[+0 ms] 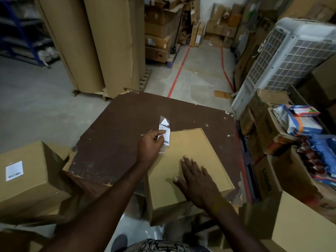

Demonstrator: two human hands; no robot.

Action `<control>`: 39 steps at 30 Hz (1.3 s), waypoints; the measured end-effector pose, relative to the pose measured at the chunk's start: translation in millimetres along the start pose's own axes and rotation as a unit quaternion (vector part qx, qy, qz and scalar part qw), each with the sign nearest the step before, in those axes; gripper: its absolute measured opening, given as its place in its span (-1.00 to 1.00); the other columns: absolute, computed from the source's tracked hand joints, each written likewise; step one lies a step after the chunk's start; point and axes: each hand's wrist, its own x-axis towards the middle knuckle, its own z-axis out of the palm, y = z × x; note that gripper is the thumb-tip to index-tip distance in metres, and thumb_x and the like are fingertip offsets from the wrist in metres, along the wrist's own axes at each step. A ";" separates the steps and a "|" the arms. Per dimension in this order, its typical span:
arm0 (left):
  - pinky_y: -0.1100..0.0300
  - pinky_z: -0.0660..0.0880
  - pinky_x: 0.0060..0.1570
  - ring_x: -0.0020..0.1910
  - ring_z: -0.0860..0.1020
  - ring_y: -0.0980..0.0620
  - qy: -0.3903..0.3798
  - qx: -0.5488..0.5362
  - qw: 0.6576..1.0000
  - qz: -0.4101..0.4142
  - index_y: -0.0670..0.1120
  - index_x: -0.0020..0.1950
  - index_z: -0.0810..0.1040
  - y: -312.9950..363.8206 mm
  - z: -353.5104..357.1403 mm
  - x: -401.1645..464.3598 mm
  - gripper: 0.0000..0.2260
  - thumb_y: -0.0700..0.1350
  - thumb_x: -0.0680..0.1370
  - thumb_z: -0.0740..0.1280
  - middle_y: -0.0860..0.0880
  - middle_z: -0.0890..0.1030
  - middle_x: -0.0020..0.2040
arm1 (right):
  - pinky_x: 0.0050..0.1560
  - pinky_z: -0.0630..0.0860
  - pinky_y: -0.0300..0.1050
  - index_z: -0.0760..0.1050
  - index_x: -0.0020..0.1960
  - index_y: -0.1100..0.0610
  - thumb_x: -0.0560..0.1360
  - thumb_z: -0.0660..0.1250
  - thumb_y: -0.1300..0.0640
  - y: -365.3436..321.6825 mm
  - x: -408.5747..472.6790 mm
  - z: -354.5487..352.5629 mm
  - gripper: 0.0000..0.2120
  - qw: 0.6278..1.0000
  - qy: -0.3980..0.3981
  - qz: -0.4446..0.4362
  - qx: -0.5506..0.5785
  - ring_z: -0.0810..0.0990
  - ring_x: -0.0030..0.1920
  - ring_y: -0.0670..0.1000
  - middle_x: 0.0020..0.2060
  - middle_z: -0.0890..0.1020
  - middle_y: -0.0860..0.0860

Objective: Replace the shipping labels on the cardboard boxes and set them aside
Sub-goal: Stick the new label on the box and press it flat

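Right now the big brown table (112, 135), chipped along its near edge, takes up the middle of the storeroom floor, with a white air cooler (283, 57) standing off to the right. On the table's near right part lies a flat cardboard box (196, 148), its near end hanging a little past the edge. To the left, off the table, sits another cardboard box with a white label (14, 170) on its top. The right hand (198, 180) lies flat on the flat box, fingers straight and spread, pressing down. The left hand (151, 145) is just beyond the box's far left corner, fingers curled, pinching a shipping label (165, 132) in clear plastic, lifted above the box.
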 end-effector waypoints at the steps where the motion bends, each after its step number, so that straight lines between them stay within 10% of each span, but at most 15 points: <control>1: 0.22 0.45 -0.16 -0.19 0.56 0.10 -0.003 -0.002 1.000 0.000 -0.02 0.11 0.71 -1.3 1.0 1.2 -0.77 -0.16 0.50 0.37 0.05 0.62 -0.13 | 0.56 -0.16 0.09 -0.26 0.63 0.02 0.45 -0.33 -0.43 -1.1 11.1 -3.4 -0.13 1.000 0.006 0.013 -0.001 -0.22 0.60 0.02 0.59 -0.26 -0.08; 11: 0.15 0.50 -0.11 -0.17 0.58 0.07 -0.008 -0.017 1.000 -0.012 -0.02 0.11 0.71 -2.9 2.8 0.6 -0.69 -0.04 0.44 0.30 0.04 0.63 -0.12 | 0.52 -0.24 -0.04 -0.31 0.61 -0.04 0.34 -0.47 -0.47 -2.2 -16.1 13.0 -0.07 0.999 0.024 -0.032 -0.002 -0.27 0.59 -0.01 0.56 -0.31 -0.12; 17: 0.11 0.53 -0.10 -0.15 0.60 0.03 -0.013 -0.015 1.000 -0.010 -0.02 0.10 0.71 -4.0 4.1 3.2 -0.69 -0.03 0.43 0.31 0.02 0.65 -0.11 | 0.58 -0.15 0.11 -0.23 0.63 0.05 0.57 -0.21 -0.38 -1.0 33.9 -6.3 -0.22 0.999 0.041 0.035 0.009 -0.20 0.61 0.06 0.61 -0.21 -0.03; 24: 0.14 0.48 -0.15 -0.19 0.57 0.03 -0.005 -0.019 1.000 -0.009 -0.02 0.10 0.71 -3.1 2.1 -0.3 -0.69 -0.05 0.43 0.31 0.02 0.62 -0.15 | 0.59 -0.17 0.05 -0.24 0.61 -0.07 0.40 -0.42 -0.48 4.9 -9.5 14.1 -0.13 0.996 0.039 -0.083 0.010 -0.25 0.59 -0.02 0.54 -0.29 -0.19; 29: 0.09 0.52 -0.09 -0.17 0.57 0.05 -0.004 -0.006 1.000 -0.004 -0.02 0.11 0.71 -1.9 2.7 2.9 -0.69 -0.05 0.43 0.31 0.01 0.64 -0.13 | 0.58 -0.11 0.08 -0.14 0.64 0.03 0.59 -0.20 -0.36 20.2 39.6 -12.8 -0.26 0.997 0.073 0.031 0.025 -0.15 0.61 0.05 0.62 -0.13 -0.05; 35: 0.06 0.56 -0.09 -0.17 0.59 0.05 -0.002 -0.016 1.000 -0.009 0.00 0.11 0.71 -5.4 3.1 1.7 -0.70 -0.04 0.44 0.31 0.02 0.64 -0.12 | 0.56 -0.14 0.05 -0.19 0.63 0.00 0.49 -0.29 -0.42 1.2 27.0 -1.3 -0.17 0.996 0.061 -0.068 0.001 -0.14 0.61 0.04 0.61 -0.15 -0.08; 39: 0.12 0.51 -0.10 -0.17 0.58 0.04 -0.001 -0.022 1.000 -0.017 -0.02 0.10 0.71 -1.8 3.5 2.0 -0.69 -0.05 0.42 0.31 0.04 0.62 -0.14 | 0.56 -0.11 0.08 -0.13 0.64 0.04 0.63 -0.11 -0.30 35.0 60.9 -20.3 -0.30 0.995 0.081 0.058 0.022 -0.12 0.61 0.05 0.62 -0.10 -0.04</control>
